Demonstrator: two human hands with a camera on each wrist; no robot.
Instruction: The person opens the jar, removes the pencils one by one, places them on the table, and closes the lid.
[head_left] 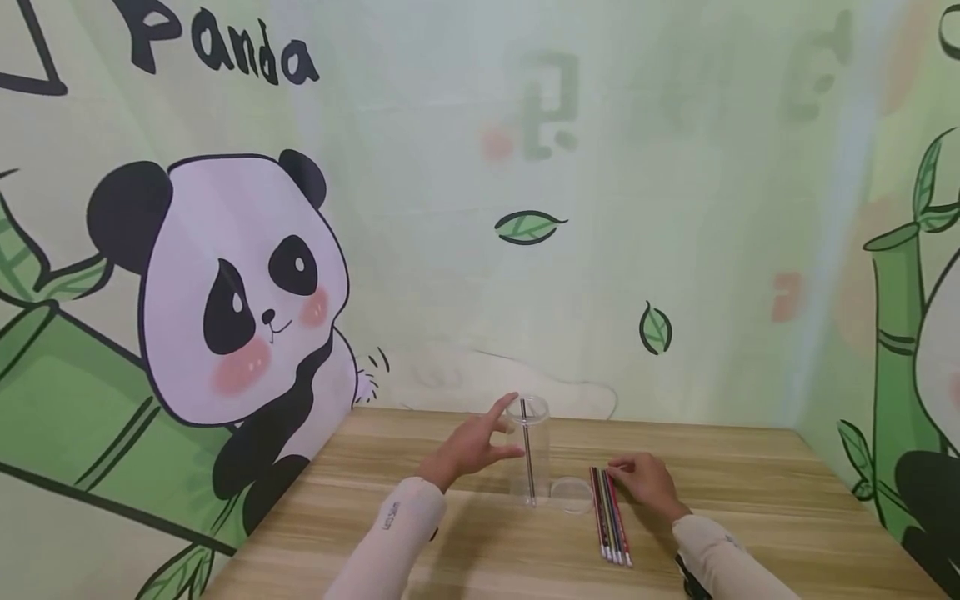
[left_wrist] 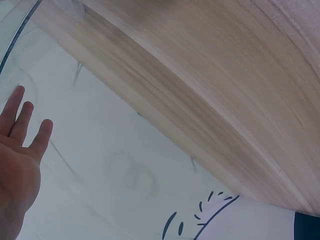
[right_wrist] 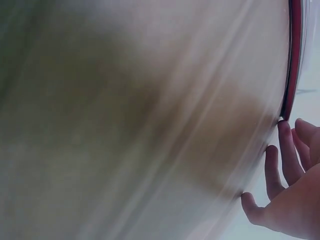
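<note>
A clear plastic cylinder (head_left: 545,462) stands upright on the table, with one dark pencil (head_left: 528,458) leaning inside it. My left hand (head_left: 471,446) is at its left side, index finger up by the rim and thumb lower down. Straight, spread fingers show in the left wrist view; whether they press on the plastic is unclear. To the right of the cylinder, several pencils (head_left: 611,521) lie side by side, white ends toward me. My right hand (head_left: 647,482) has its fingertips at the far end of the red pencil (right_wrist: 295,60), at the row's right edge.
A round clear lid (head_left: 572,495) lies flat between the cylinder and the pencils. The wood-grain table (head_left: 480,550) ends at the back against a printed panda backdrop (head_left: 450,292). A dark object (head_left: 692,579) shows under the right sleeve.
</note>
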